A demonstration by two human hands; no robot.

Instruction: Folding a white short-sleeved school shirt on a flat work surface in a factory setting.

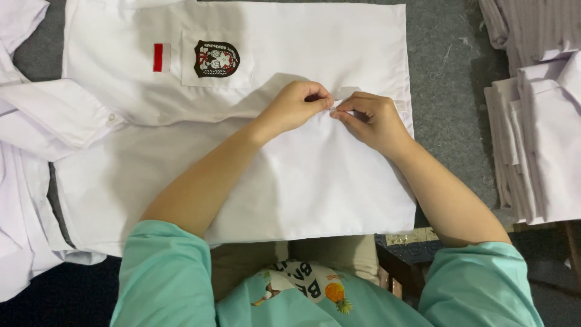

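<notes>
My left hand and right hand meet fingertip to fingertip, both closed in a pinch on the front edge of the white shirt, which lies spread flat on the grey table before me. Its chest pocket with a dark badge lies beyond my left hand, and a stack of folded white shirts sits well to my right.

smooth matt white cloth shirt, embroidered badge, rough grey felt-like table cover
</notes>
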